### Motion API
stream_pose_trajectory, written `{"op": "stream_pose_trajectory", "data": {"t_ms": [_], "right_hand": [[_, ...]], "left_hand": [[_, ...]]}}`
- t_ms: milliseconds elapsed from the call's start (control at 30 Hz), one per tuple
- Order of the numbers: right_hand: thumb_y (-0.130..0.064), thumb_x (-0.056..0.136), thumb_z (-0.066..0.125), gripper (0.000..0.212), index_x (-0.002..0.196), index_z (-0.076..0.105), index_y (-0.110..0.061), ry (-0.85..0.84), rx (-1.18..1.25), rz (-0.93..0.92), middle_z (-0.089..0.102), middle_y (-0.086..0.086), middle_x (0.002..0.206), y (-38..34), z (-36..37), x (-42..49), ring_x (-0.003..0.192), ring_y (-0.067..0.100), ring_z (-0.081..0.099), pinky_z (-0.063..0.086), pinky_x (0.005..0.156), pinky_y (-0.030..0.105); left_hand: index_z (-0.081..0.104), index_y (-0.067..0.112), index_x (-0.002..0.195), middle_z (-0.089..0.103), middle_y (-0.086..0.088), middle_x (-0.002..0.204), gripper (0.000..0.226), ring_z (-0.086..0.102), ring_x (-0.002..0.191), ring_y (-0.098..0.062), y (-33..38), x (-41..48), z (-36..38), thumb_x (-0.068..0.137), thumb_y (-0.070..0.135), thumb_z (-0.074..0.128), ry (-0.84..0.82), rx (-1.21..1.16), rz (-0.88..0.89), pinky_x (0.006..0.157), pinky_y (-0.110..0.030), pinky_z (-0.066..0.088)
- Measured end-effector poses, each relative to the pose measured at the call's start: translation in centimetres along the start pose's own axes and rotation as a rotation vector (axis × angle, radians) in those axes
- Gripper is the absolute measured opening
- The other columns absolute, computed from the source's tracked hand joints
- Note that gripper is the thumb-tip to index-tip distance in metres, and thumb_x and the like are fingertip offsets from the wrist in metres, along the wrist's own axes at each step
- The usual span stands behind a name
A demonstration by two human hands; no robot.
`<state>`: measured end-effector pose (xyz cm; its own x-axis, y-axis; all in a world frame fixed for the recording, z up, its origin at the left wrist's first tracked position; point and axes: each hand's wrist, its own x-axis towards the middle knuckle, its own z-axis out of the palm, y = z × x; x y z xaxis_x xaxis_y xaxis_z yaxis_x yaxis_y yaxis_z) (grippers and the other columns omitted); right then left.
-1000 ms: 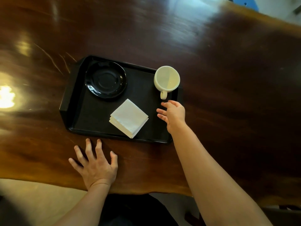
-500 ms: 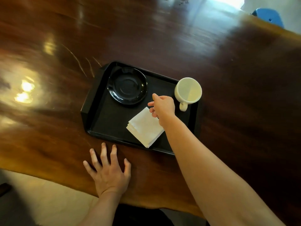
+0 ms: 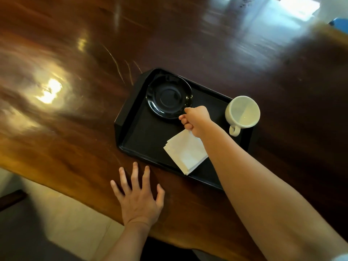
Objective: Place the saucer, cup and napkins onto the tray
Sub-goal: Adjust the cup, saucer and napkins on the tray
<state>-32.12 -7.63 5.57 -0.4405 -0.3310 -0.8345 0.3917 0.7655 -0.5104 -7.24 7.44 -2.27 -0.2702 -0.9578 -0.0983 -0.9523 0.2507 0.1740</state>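
Observation:
A black tray (image 3: 120, 127) lies on the dark wooden table (image 3: 79, 129). At its far left corner sits a black saucer (image 3: 167, 97). A cream cup (image 3: 243, 112) stands at the tray's far right, handle toward me. A stack of white napkins (image 3: 185, 151) rests at the near edge, partly under my forearm. My right hand (image 3: 196, 119) is at the saucer's near-right rim, thumb on top and fingers curled beneath, pinching the rim. My left hand (image 3: 139, 200) lies flat on the table just in front of the tray, fingers spread, holding nothing.
The table's near edge runs diagonally past my left wrist, with pale floor (image 3: 66, 213) below it. Bright reflections glare on the table at left. A blue object (image 3: 339, 22) shows at the far right corner.
My right hand has moved left from beside the cup's handle, across the tray, to the saucer's rim and closed there. The view has shifted left. My left hand stays flat.

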Motion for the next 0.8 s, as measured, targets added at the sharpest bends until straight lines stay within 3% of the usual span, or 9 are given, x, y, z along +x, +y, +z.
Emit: {"op": "stream_pose_trajectory", "data": {"t_ms": [267, 367, 433, 567, 667, 800], "right_hand": [[-0.02, 0.103, 0.052, 0.026, 0.088, 0.062, 0.0, 0.025, 0.056, -0.039, 0.062, 0.007, 0.066, -0.4, 1.2, 0.3, 0.037, 0.008, 0.047, 0.035, 0.032, 0.017], [-0.022, 0.101, 0.057, 0.024, 0.091, 0.064, -0.001, 0.081, 0.03, -0.14, 0.062, 0.006, 0.068, -0.1, 0.4, -0.1, 0.045, 0.01, 0.052, 0.044, 0.041, 0.019], [-0.023, 0.098, 0.061, 0.021, 0.106, 0.065, -0.004, 0.162, -0.18, -0.343, 0.066, 0.004, 0.078, 0.9, -0.9, -0.8, 0.063, 0.012, 0.062, 0.054, 0.058, 0.024], [-0.03, 0.091, 0.07, 0.046, 0.133, 0.055, -0.017, 0.185, -0.619, -0.645, 0.062, -0.001, 0.111, 4.8, -3.8, -3.4, 0.101, 0.013, 0.058, 0.048, 0.086, 0.027], [-0.043, 0.084, 0.075, 0.072, 0.147, 0.042, -0.033, 0.078, -0.932, -0.669, 0.038, 0.006, 0.151, 7.5, -5.1, -4.6, 0.136, 0.032, 0.028, 0.033, 0.106, 0.047], [-0.055, 0.074, 0.078, 0.094, 0.152, 0.027, -0.046, -0.095, -1.231, -0.713, 0.006, 0.005, 0.166, 10.0, -5.3, -5.1, 0.144, 0.038, 0.006, 0.022, 0.111, 0.058]], "left_hand": [[0.055, 0.023, 0.142, 0.04, -0.014, 0.159, 0.068, 0.026, 0.152, -0.046, -0.1, 0.0, 0.3, 0.089, 0.063, 0.04, -0.002, 0.013, 0.003, 0.122, -0.067, 0.006], [0.052, 0.024, 0.143, 0.039, -0.014, 0.159, 0.068, 0.026, 0.152, -0.045, -0.1, 0.1, 0.3, 0.089, 0.063, 0.04, -0.002, 0.012, 0.004, 0.122, -0.067, 0.005], [0.049, 0.025, 0.143, 0.038, -0.013, 0.159, 0.067, 0.025, 0.152, -0.045, -0.1, 0.0, 0.4, 0.089, 0.063, 0.04, 0.002, 0.004, 0.005, 0.122, -0.067, 0.004], [0.048, 0.024, 0.143, 0.036, -0.014, 0.16, 0.068, 0.024, 0.152, -0.046, -0.3, 0.0, 0.7, 0.088, 0.063, 0.04, 0.002, 0.007, 0.009, 0.123, -0.066, 0.002], [0.048, 0.023, 0.143, 0.035, -0.014, 0.16, 0.069, 0.022, 0.152, -0.046, -0.3, 0.0, 0.7, 0.087, 0.063, 0.04, -0.011, 0.02, 0.007, 0.122, -0.065, 0.001], [0.046, 0.023, 0.143, 0.034, -0.015, 0.16, 0.069, 0.021, 0.152, -0.046, -0.3, 0.0, 0.8, 0.087, 0.062, 0.04, -0.007, 0.026, 0.006, 0.122, -0.066, 0.001]]}}
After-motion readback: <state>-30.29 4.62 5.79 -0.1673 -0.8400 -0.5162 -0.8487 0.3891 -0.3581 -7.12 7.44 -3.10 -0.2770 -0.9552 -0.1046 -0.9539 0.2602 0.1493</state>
